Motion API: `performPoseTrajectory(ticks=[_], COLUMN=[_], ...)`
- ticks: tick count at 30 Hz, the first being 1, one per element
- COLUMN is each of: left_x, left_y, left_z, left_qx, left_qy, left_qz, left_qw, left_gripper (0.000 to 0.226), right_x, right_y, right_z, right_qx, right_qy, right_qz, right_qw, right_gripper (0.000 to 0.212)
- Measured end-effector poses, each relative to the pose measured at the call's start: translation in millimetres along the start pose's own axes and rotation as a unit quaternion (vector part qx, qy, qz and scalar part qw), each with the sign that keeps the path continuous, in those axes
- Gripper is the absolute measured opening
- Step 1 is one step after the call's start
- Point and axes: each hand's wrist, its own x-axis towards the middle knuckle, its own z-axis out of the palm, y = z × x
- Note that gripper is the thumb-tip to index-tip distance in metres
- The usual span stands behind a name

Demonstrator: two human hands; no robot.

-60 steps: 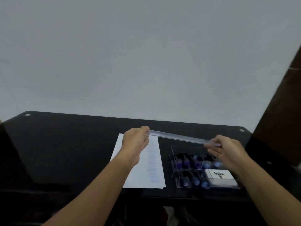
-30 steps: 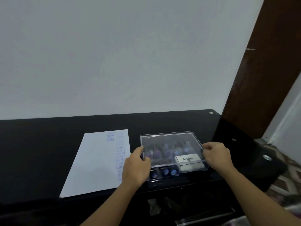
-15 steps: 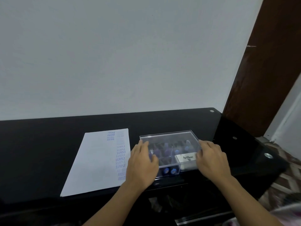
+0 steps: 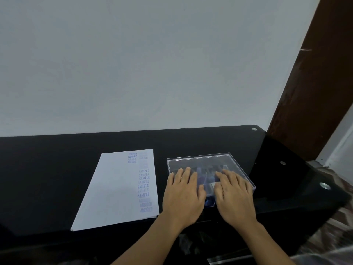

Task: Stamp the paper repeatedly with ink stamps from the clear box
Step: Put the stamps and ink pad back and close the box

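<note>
The clear box (image 4: 202,160) sits on the black table with its clear lid on. Blue-capped stamps and a white ink pad show dimly through the lid. My left hand (image 4: 184,194) lies flat on the lid's left half, fingers spread. My right hand (image 4: 232,196) lies flat on the right half, fingers spread too. Neither hand holds anything. To the left of the box lies the white paper (image 4: 112,190), with a column of blue stamped words (FRAGILE, AIR MAIL, SAMPLE) down its right side.
The black glass table (image 4: 47,169) stands against a pale wall. Its right end carries round metal fittings (image 4: 324,185). A dark brown door frame (image 4: 313,77) rises at the right. The table's front edge runs just below my wrists.
Two seconds ago both hands held the lid above the open box. They set it on the box, then slid from the box's sides onto the lid's top.
</note>
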Motion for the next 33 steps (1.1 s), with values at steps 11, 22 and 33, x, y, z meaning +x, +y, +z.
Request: performPoseTrajectory(ticks=[11, 22, 33], left_x=[21.2, 91.9, 178.9], left_y=[-14.4, -60.0, -105.8], left_z=[12.7, 23.6, 39.7], left_qx=[0.000, 0.000, 0.005], left_qy=[0.045, 0.071, 0.113], left_qz=[0.002, -0.008, -0.014], left_qw=[0.999, 0.997, 0.993], left_gripper=[0.065, 0.059, 0.045], right_x=[20.9, 91.0, 182.5], right_y=[-2.4, -24.1, -39.3], right_z=[12.3, 39.6, 77.0], right_qx=[-0.001, 0.003, 0.011], right_qy=[0.015, -0.015, -0.031], right_qz=[0.005, -0.004, -0.026], right_qw=[1.000, 1.000, 0.999], right_gripper=[0.059, 0.076, 0.074])
